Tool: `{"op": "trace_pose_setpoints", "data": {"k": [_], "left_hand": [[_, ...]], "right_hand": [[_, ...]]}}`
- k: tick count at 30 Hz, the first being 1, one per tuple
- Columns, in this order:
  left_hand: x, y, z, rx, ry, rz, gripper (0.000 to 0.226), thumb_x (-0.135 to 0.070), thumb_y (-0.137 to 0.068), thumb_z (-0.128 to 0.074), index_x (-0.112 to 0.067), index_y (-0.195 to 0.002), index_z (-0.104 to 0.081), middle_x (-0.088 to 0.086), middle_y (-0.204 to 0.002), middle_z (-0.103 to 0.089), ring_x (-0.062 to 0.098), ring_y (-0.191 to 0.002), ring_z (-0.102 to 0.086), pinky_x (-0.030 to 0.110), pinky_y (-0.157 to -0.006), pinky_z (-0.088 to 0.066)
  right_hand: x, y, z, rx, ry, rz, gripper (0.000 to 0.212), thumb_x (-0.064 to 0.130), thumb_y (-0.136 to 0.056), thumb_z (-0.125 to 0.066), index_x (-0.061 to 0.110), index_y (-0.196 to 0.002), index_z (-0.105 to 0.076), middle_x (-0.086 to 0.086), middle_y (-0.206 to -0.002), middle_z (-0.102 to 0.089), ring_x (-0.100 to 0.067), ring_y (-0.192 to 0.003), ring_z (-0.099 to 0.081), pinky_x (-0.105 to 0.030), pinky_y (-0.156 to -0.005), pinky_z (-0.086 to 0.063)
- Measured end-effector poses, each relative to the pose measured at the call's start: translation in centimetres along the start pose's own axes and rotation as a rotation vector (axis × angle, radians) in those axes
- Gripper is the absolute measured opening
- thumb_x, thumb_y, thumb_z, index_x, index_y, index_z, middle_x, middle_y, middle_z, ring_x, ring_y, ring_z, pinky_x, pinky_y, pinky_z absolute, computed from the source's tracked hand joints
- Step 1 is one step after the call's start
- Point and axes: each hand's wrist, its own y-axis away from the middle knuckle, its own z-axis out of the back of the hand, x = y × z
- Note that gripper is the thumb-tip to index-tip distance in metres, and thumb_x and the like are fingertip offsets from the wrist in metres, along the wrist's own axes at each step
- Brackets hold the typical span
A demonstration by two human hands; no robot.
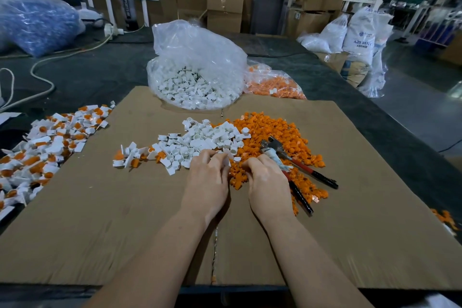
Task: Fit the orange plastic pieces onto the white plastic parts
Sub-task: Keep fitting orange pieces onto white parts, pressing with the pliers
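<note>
Head view: a person is leaning over a sheet of cardboard (pixel 350 207) lying on the table (pixel 100 75).
Left hand (pixel 208 180): its grip is curling round a small white part at the near edge of the white plastic parts (pixel 200 142), fingertips pinching it.
Right hand (pixel 266 182): fingers are bending down into the orange plastic pieces (pixel 275 130); whether this grip is holding one, I cannot tell.
Loose piles: white and orange heaps are touching mid-cardboard, just ahead of both hands.
Pliers (pixel 297 165): lying on the orange heap, just beside the right hand.
Fitted pieces (pixel 50 142): heaping up at the cardboard's left edge.
Bags: a clear bag of white parts (pixel 197 67) is sitting behind the piles, a bag of orange pieces (pixel 272 82) to its right.
</note>
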Motion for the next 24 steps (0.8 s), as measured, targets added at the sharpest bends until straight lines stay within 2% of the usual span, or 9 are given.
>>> {"op": "trace_pose_setpoints", "data": {"k": [6, 13, 19, 24], "left_hand": [[0.14, -0.05, -0.11, 0.043, -0.004, 0.007, 0.044, -0.015, -0.097, -0.041, -0.023, -0.140, -0.040, 0.002, -0.137, -0.043, 0.021, -0.119, -0.034, 0.022, -0.099, -0.022], [0.04, -0.05, -0.01, 0.001, -0.009, -0.026, 0.035, -0.019, -0.097, -0.043, -0.015, -0.130, -0.053, 0.005, -0.124, -0.052, 0.020, -0.111, -0.040, 0.020, -0.093, -0.023], [0.14, -0.16, -0.08, -0.011, -0.030, -0.011, 0.036, -0.019, -0.096, -0.045, -0.016, -0.131, -0.051, 0.005, -0.132, -0.047, 0.016, -0.118, -0.029, 0.020, -0.098, -0.016], [0.13, -0.27, -0.02, 0.023, 0.018, 0.049, 0.036, -0.024, -0.095, -0.047, -0.016, -0.130, -0.052, 0.002, -0.124, -0.051, 0.020, -0.114, -0.039, 0.017, -0.091, -0.023]], "right_hand": [[-0.09, 0.01, -0.09, -0.004, 0.001, 0.002, 0.014, -0.005, -0.085, -0.056, 0.007, -0.088, -0.063, -0.006, -0.089, -0.059, -0.021, -0.085, -0.054, -0.028, -0.073, -0.046], [-0.04, 0.00, -0.11, -0.009, 0.001, 0.002, 0.014, -0.004, -0.085, -0.058, 0.008, -0.090, -0.064, -0.006, -0.090, -0.060, -0.021, -0.086, -0.055, -0.030, -0.074, -0.047], [-0.12, 0.01, -0.10, 0.000, 0.008, 0.005, 0.015, -0.003, -0.086, -0.056, 0.008, -0.092, -0.064, -0.006, -0.092, -0.059, -0.020, -0.088, -0.054, -0.027, -0.075, -0.045], [-0.08, 0.05, 0.03, -0.002, -0.001, -0.003, 0.014, -0.002, -0.088, -0.055, 0.007, -0.094, -0.064, -0.006, -0.094, -0.059, -0.020, -0.089, -0.054, -0.030, -0.078, -0.047]]}}
